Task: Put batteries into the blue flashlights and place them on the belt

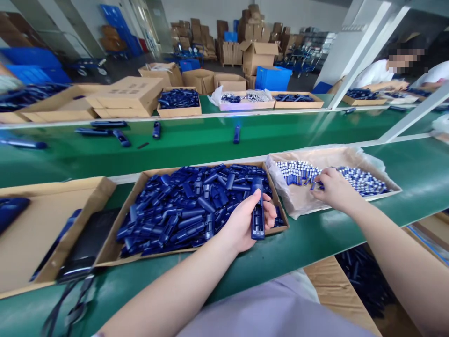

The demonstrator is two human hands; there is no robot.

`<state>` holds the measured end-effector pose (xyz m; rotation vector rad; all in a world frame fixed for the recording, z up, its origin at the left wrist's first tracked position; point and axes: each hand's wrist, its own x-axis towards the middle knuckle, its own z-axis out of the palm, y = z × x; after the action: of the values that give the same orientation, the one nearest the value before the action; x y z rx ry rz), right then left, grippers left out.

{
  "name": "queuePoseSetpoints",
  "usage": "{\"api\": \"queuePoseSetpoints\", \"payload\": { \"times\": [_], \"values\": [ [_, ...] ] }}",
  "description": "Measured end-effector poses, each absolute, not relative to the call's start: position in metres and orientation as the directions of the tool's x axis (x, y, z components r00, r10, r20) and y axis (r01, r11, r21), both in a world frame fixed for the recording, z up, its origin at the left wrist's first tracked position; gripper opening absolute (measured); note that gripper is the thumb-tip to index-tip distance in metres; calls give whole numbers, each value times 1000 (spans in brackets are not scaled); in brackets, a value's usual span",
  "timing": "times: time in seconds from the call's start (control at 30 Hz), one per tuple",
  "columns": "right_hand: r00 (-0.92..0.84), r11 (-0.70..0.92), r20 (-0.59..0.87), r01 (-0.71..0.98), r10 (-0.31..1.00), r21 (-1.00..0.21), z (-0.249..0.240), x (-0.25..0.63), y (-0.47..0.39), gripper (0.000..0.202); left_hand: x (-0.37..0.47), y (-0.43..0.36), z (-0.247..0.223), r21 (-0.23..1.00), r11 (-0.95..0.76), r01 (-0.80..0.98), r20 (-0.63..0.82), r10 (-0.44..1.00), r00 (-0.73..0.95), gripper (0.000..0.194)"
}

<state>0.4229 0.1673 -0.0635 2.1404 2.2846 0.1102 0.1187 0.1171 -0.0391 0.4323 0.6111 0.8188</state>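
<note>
My left hand is closed around a dark blue plastic casing, held upright with its open battery compartment facing me. It is above the right side of a cardboard tray heaped with similar blue casings. My right hand reaches into a lined cardboard tray of small silver-and-blue batteries. Its thumb and fingers pinch a battery at the inner edge of the left group. More batteries stand packed in rows to the left of my fingers.
Loose blue casings lie on the green conveyor belt beyond the trays. A black case with a strap and an open carton are at left. Trays of parts line the far side, where co-workers sit at right.
</note>
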Motion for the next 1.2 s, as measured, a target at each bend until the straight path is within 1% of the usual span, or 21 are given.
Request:
{"api": "queuePoseSetpoints", "payload": {
  "times": [0.07,0.13,0.23,0.33,0.43,0.57,0.67,0.73,0.77,0.8,0.83,0.87,0.9,0.93,0.97,1.03,1.1,1.2],
  "values": [
    [-104,102,-49,994,993,-42,-66,418,168,37,119,116,-41,585,617,-526,-308,769,560,38],
    [-127,109,-145,986,981,-125,-68,413,170,32,120,116,-42,579,627,-521,-291,756,586,46],
    [-132,86,-239,977,962,-194,-69,404,176,20,120,116,-43,553,631,-544,-283,757,589,46],
    [-64,12,-269,982,961,-190,-70,397,181,15,120,117,-46,544,617,-569,-275,771,574,41],
    [19,-66,-263,983,965,-171,-72,390,183,9,120,119,-48,523,621,-584,-286,773,566,40],
    [50,-100,-253,977,966,-187,-75,383,182,11,119,120,-50,505,633,-587,-322,769,552,41],
    [85,-126,-216,975,973,-184,-71,382,181,10,120,121,-48,495,633,-595,-328,770,547,41],
    [97,-132,-178,972,979,-192,-61,379,174,11,121,121,-46,472,639,-607,-348,768,538,41],
    [95,-127,-146,966,985,-226,-54,375,166,14,121,120,-45,450,644,-619,-362,765,532,41],
    [79,-103,-92,948,993,-300,-46,370,156,18,121,120,-44,424,647,-633,-375,762,528,41],
    [49,-47,-6,915,999,-400,-38,361,144,22,122,120,-44,397,649,-649,-381,760,527,41],
    [10,47,110,865,994,-499,-30,351,129,23,122,120,-43,374,646,-665,-380,761,526,41],
    [-40,180,248,800,968,-572,-24,339,115,22,122,120,-43,359,642,-678,-373,764,526,41],
    [-92,318,390,760,916,-567,-19,325,101,19,123,120,-43,351,636,-687,-362,769,527,40],
    [-160,433,492,740,856,-514,-16,311,88,15,123,120,-44,348,633,-691,-352,772,530,40],
    [-272,578,604,713,749,-396,-18,286,73,11,123,120,-45,346,635,-690,-346,770,535,40],
    [-314,636,653,694,689,-338,-26,268,70,9,122,120,-46,354,645,-678,-360,762,537,39],
    [-297,639,686,702,664,-315,-40,257,76,8,122,120,-46,368,641,-674,-385,764,517,38]
  ]
}}
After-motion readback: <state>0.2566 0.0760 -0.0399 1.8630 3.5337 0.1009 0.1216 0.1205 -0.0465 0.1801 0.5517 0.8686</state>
